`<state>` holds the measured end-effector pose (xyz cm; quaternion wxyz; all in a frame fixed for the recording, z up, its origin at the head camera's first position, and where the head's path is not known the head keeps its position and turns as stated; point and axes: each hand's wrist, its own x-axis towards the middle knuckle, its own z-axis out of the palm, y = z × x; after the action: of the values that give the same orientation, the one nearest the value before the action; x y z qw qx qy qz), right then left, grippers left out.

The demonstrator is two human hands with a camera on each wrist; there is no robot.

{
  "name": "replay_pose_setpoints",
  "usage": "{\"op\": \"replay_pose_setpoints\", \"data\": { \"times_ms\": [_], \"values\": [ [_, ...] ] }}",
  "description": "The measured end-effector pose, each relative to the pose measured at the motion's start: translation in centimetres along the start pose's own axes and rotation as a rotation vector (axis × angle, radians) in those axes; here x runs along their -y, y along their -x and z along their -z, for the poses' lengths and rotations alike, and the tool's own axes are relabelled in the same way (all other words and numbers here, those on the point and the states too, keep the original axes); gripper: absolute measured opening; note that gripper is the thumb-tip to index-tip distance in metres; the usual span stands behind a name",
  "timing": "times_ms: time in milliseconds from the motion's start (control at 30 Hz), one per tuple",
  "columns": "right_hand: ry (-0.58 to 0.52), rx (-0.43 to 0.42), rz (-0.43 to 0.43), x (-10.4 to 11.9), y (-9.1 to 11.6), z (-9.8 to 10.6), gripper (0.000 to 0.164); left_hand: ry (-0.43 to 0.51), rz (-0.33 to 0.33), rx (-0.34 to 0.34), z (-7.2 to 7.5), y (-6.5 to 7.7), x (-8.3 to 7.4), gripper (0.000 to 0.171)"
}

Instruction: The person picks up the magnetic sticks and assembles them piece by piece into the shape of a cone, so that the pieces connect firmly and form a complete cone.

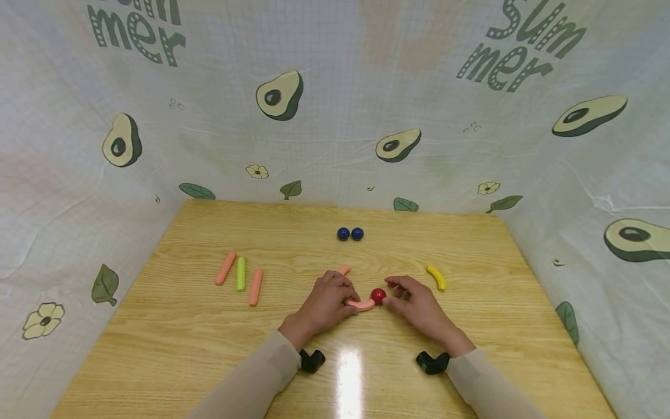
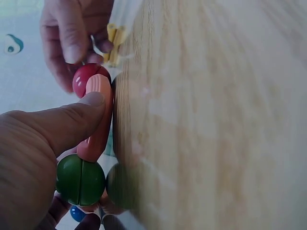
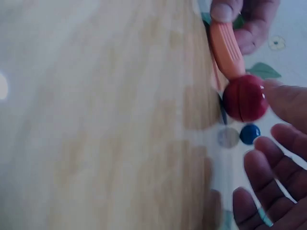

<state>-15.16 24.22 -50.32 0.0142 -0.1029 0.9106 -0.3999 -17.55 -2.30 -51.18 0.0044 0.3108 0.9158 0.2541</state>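
My left hand (image 1: pixel 325 301) pinches a curved salmon-pink stick (image 1: pixel 362 305), its thumb lying along the stick in the left wrist view. One end of that stick meets a red ball (image 1: pixel 378 296); the other meets a green ball (image 2: pixel 80 179), which the left hand hides in the head view. Beside the red ball is my right hand (image 1: pixel 421 308), thumb tip right at the ball's side and the other fingers loosely bent around nothing. Another salmon stick (image 1: pixel 344 270) pokes out beyond the left knuckles, its near part hidden.
Two dark blue balls (image 1: pixel 350 234) sit side by side farther back. A curved yellow stick (image 1: pixel 437 279) lies to the right. On the left are two straight salmon sticks (image 1: pixel 255 287) and a lime-green one (image 1: pixel 241 274). A printed cloth (image 1: pixel 335 145) surrounds the wooden table (image 1: pixel 157 337).
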Motion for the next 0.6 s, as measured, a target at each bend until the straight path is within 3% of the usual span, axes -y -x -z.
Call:
{"op": "replay_pose_setpoints", "data": {
  "times_ms": [267, 433, 600],
  "values": [
    [0.079, -0.202, -0.043, -2.9, 0.6, 4.6, 0.047, 0.028, -0.021, -0.033, -0.1, 0.0, 0.1, 0.015],
    [0.116, -0.180, -0.147, -4.8, 1.2, 6.9, 0.059, 0.042, -0.014, -0.040, 0.0, 0.0, 0.2, 0.014],
    [0.145, -0.113, -0.225, -5.9, 1.3, 7.4, 0.064, 0.055, 0.025, -0.015, -0.1, -0.1, 0.3, 0.015]
  ]
}}
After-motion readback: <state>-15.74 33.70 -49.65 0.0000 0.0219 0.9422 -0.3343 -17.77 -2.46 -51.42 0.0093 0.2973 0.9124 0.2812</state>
